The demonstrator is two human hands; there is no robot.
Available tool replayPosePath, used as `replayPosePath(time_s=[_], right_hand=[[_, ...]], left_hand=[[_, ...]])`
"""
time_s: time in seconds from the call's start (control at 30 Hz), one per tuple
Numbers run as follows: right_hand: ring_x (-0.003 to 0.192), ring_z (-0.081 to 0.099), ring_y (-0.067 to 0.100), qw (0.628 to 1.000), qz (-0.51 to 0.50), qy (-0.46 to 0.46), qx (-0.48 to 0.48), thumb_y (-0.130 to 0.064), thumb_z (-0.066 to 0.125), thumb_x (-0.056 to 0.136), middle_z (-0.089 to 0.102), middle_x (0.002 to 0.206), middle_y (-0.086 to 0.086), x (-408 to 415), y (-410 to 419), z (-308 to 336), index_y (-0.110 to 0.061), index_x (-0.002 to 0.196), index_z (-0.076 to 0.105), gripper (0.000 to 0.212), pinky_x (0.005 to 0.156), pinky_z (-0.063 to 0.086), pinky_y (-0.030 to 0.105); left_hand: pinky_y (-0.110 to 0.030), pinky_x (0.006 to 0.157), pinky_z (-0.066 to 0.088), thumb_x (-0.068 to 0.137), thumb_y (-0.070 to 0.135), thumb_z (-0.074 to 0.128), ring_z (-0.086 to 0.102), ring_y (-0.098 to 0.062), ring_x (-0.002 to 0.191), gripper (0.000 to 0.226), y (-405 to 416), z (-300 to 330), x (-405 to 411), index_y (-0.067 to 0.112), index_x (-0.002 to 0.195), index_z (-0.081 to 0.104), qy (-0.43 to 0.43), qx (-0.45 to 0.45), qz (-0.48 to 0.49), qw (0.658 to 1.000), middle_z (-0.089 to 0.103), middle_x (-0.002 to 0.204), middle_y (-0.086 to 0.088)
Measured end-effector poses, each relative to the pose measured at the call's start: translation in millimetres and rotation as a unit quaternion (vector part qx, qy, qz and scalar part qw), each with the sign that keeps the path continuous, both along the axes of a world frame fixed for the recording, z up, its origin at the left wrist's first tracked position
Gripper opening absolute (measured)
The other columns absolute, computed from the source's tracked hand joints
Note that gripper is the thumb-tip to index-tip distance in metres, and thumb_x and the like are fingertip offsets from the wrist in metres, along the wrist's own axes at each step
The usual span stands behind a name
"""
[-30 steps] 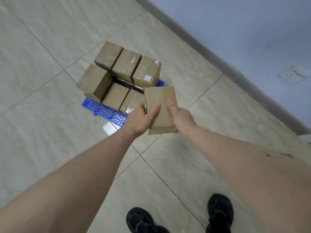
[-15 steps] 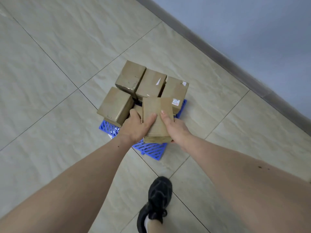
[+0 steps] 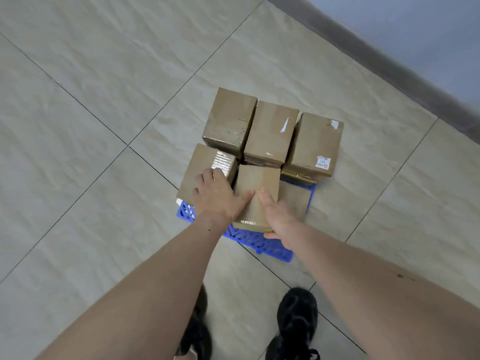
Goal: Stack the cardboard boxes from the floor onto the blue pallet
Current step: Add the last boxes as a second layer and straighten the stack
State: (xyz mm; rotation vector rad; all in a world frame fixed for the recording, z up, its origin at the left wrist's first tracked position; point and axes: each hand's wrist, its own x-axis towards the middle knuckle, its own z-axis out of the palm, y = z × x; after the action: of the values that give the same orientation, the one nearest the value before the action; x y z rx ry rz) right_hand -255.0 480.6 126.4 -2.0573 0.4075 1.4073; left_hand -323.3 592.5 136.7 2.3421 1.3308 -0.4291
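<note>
Lowered cardboard box point(image 3: 255, 193) over pallet point(image 3: 262, 242), hands gripping

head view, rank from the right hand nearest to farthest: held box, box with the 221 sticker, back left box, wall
1. held box, gripped by the right hand and left hand, front middle of the pallet
2. sticker box, back right
3. back left box, far corner
4. wall, top right, beyond the stack

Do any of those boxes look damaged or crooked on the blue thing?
Nothing serious. The back middle box has a torn white patch on its top, and the back right box has label scraps. The stack sits slightly uneven on the blue pallet while both hands hold the front middle box.
</note>
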Motion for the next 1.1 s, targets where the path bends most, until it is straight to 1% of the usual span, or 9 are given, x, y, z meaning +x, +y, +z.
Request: replayPosePath(time_s=[0.07, 0.2, 0.37, 0.5, 0.57, 0.67, 0.83, 0.97, 1.1], right_hand=[[0.107, 0.052, 0.026, 1.0, -0.018, -0.005, -0.01, -0.072, 0.044, 0.086, 0.048, 0.138, 0.006, -4.6, 11.5, -17.3, -0.014, 0.14, 0.042, 0.079, 0.086, 0.058, 0.043], [0.119, 0.051, 0.028, 0.997, -0.069, -0.016, -0.009, -0.069, 0.046, 0.087, 0.048, 0.139, 0.006, -11.7, 27.0, -41.1, -0.013, 0.14, 0.042, 0.077, 0.088, 0.056, 0.044], [0.115, 0.053, 0.027, 0.994, -0.105, -0.033, -0.008, -0.072, 0.045, 0.083, 0.049, 0.139, 0.004, -21.3, 35.1, -63.2, -0.017, 0.144, 0.038, 0.083, 0.092, 0.053, 0.047], [0.119, 0.051, 0.033, 0.993, -0.102, -0.054, -0.011, -0.06, 0.042, 0.092, 0.049, 0.136, 0.011, -23.7, 37.3, -73.3, -0.013, 0.138, 0.042, 0.066, 0.101, 0.045, 0.05], [0.122, 0.049, 0.034, 0.993, -0.102, -0.064, -0.013, -0.059, 0.042, 0.092, 0.046, 0.14, 0.012, -23.2, 36.4, -75.5, -0.011, 0.141, 0.04, 0.069, 0.102, 0.044, 0.051], [0.121, 0.05, 0.033, 0.994, -0.07, -0.076, -0.016, -0.059, 0.04, 0.093, 0.048, 0.14, 0.012, -23.7, 31.5, -70.5, -0.011, 0.143, 0.039, 0.07, 0.101, 0.044, 0.05], [0.104, 0.059, 0.03, 0.994, -0.039, -0.098, -0.019, -0.062, 0.039, 0.091, 0.062, 0.118, 0.009, -18.1, 16.3, -48.5, -0.011, 0.129, 0.052, 0.065, 0.093, 0.048, 0.041], [0.115, 0.054, 0.028, 0.994, -0.022, -0.106, -0.007, -0.059, 0.041, 0.094, 0.059, 0.127, 0.008, -5.1, -1.2, -23.0, -0.011, 0.129, 0.053, 0.061, 0.095, 0.042, 0.036], [0.125, 0.049, 0.029, 0.992, -0.027, -0.121, 0.0, -0.05, 0.042, 0.098, 0.055, 0.134, 0.011, 12.7, -29.4, 6.3, -0.01, 0.129, 0.053, 0.053, 0.103, 0.036, 0.034]], left_hand=[[-0.038, 0.101, 0.035, 0.072, 0.07, 0.062, 0.033, -0.028, 0.128, 0.084, 13.3, -14.3, 3.4, 0.01, 0.128, 0.042, -0.003, 0.024, -0.036, 0.999, 0.039, 0.138, -0.007], [-0.037, 0.102, 0.033, 0.076, 0.064, 0.064, 0.031, -0.028, 0.13, 0.081, 27.6, -37.5, 6.4, 0.009, 0.13, 0.039, -0.022, 0.029, -0.077, 0.996, 0.036, 0.141, -0.007], [-0.037, 0.098, 0.035, 0.075, 0.064, 0.064, 0.033, -0.027, 0.128, 0.076, 24.7, -52.5, -1.6, 0.01, 0.125, 0.043, -0.035, 0.074, -0.111, 0.99, 0.032, 0.142, -0.005], [-0.039, 0.103, 0.033, 0.074, 0.061, 0.066, 0.027, -0.027, 0.135, 0.081, 17.6, -61.5, -6.9, 0.01, 0.131, 0.039, -0.029, 0.099, -0.12, 0.987, 0.027, 0.148, -0.006], [-0.039, 0.105, 0.032, 0.075, 0.061, 0.065, 0.025, -0.027, 0.137, 0.083, 15.3, -62.9, -9.0, 0.01, 0.134, 0.036, -0.024, 0.104, -0.125, 0.986, 0.024, 0.151, -0.006], [-0.04, 0.104, 0.033, 0.075, 0.062, 0.065, 0.024, -0.027, 0.137, 0.086, 17.3, -60.9, -9.6, 0.009, 0.137, 0.033, -0.012, 0.097, -0.134, 0.986, 0.022, 0.152, -0.006], [-0.04, 0.099, 0.033, 0.08, 0.061, 0.06, 0.03, -0.027, 0.133, 0.079, 19.7, -38.7, -3.5, 0.007, 0.134, 0.037, 0.009, 0.091, -0.15, 0.984, 0.029, 0.147, -0.006], [-0.04, 0.099, 0.034, 0.088, 0.052, 0.056, 0.034, -0.028, 0.13, 0.06, 11.7, -9.3, 6.6, 0.01, 0.128, 0.043, -0.013, 0.093, -0.19, 0.977, 0.035, 0.143, -0.007], [-0.038, 0.095, 0.036, 0.092, 0.049, 0.051, 0.043, -0.027, 0.119, 0.048, -8.4, 17.4, 28.1, 0.013, 0.122, 0.047, -0.047, 0.103, -0.252, 0.961, 0.047, 0.128, -0.006]])
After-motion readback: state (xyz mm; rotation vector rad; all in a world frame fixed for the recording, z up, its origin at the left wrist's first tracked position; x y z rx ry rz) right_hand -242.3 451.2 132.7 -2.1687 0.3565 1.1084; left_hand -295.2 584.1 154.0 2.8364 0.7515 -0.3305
